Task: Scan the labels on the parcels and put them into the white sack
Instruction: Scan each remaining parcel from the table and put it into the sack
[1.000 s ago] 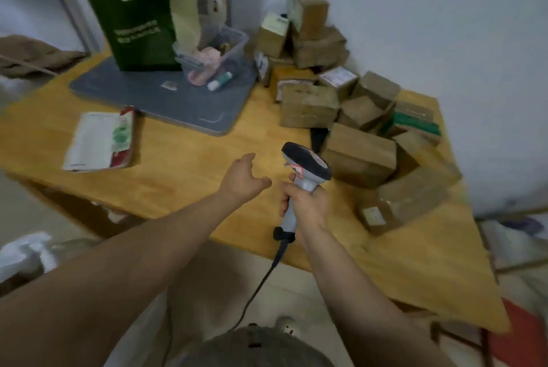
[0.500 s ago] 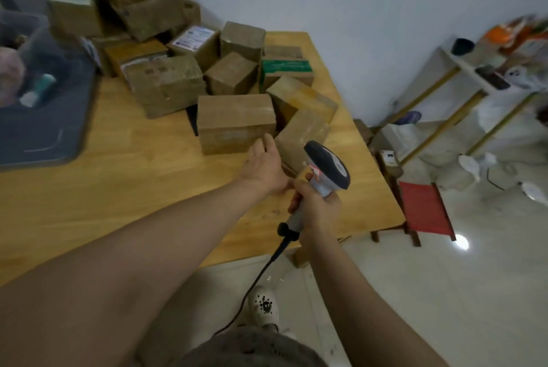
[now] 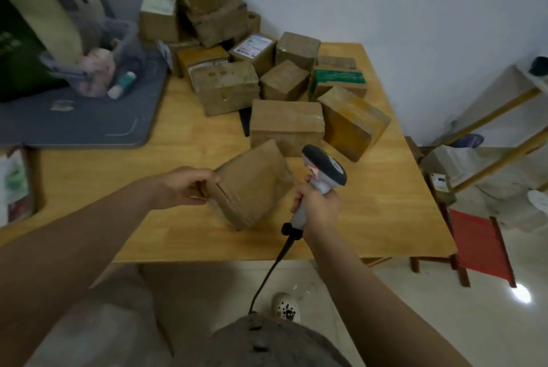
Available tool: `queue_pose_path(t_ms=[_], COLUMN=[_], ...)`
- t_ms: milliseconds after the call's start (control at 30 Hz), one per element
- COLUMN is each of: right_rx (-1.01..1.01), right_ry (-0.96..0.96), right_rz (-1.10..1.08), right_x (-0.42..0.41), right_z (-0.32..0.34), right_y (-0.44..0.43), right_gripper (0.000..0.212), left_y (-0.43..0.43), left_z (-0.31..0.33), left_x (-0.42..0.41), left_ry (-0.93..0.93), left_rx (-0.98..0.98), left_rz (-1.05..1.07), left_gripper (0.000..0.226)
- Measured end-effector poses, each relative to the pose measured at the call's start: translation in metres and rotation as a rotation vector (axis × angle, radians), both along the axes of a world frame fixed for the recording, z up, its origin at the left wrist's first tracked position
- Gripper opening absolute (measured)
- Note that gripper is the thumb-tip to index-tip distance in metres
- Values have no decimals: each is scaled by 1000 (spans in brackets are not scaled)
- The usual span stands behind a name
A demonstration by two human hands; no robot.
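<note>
Item in hand: one parcel (image 3: 252,185), brown cardboard, is tilted on its lower edge on the surface (image 3: 385,203) and is pinched at its left corner by the left hand (image 3: 184,188), with fingers and thumb closed on the card. The scanner (image 3: 324,167) is clasped by its handle in the right hand (image 3: 318,208), with fingers wrapped round it and its head just beside the parcel's right edge. Where its window points cannot be told. No label is seen on the faces shown. It is judged that the parcel should be turned until the label is uppermost and the scanner head tipped toward it before the trigger is pressed. A fuller grip than one corner is advised for the carry. The white sack is not made out with certainty, though a pale blurred mass at lower left may be it. Other parcels (image 3: 286,126) are heaped at the far side of the surface, against the wall. The surface is light wood and also bears a grey mat (image 3: 74,123), on which a clear tub (image 3: 118,49) and a green bag (image 3: 17,64) are stood. The room has a pale wall, a tiled floor, a red stool (image 3: 480,245) and a wooden rack (image 3: 489,117) at right.
</note>
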State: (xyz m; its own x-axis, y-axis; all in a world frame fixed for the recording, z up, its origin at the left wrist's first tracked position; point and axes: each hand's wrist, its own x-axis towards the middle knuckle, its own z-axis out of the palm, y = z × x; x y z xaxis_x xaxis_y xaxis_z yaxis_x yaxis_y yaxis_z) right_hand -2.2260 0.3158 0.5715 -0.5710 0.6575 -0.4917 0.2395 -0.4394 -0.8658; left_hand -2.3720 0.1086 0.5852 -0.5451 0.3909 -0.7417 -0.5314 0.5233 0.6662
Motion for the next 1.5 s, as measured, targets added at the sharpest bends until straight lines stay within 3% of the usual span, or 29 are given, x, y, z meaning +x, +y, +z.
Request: queue_pose_path(t_ms=[100,167,233,300,367,433,567,633,733,800,900,967,1033,1167,1500], right_rx=[17,23,9,-3,-5,-7,-11,-31,-50,-39,-19,-21,-30,-50,-99], right_ry=[-8,-14,-25,-31,-35,-36,-49,-50,-55,-68,-91,-88,-71,-32,88], right_rz=[123,165,188,204,222,231,218,234,291,335,390,429,476,578,717], right_x=[-9,-15,-21,-24,-25,-24,-24,-24,-25,-25,-27,-28,-28,-33,-48], right_z=[-1,0,1,0,-1,-3,-5,-5,-4,-3,0,2,5,13,41], right_y=[-24,-37,-47,-54,-57,-56,-51,-53,-62,-67,-71,-73,-75,-84,-118], right_gripper=[31,27,20,14,15,15,16,13,10,11,11,12,11,11,11], left_y=[-33,-43,-41,-33,-28,-31,-63,-78,-84,-73,-61,-61,-66,-89,-121], left_z=[-4,-8,-8,-15,-18,-11,6,9,3,2,-6,-5,1,0,-9], left_x=[2,7,20,33,35,30,11,7,5,12,12,8,4,9,18], left_ry=[182,470,649,752,769,724,305,315,556,623,590,593,536,381,540], left_rx=[-148,-310,-465,-667,-753,-703,-273,-245,-314,-444,-702,-755,-640,-272,-194], left_rz=[111,14,-243,-456,-477,-412,-194,-25,229,101,-188,-199,-115,303,524], left_gripper=[51,85,127,144,138,123,63,42,49,64,105,107,97,61,79])
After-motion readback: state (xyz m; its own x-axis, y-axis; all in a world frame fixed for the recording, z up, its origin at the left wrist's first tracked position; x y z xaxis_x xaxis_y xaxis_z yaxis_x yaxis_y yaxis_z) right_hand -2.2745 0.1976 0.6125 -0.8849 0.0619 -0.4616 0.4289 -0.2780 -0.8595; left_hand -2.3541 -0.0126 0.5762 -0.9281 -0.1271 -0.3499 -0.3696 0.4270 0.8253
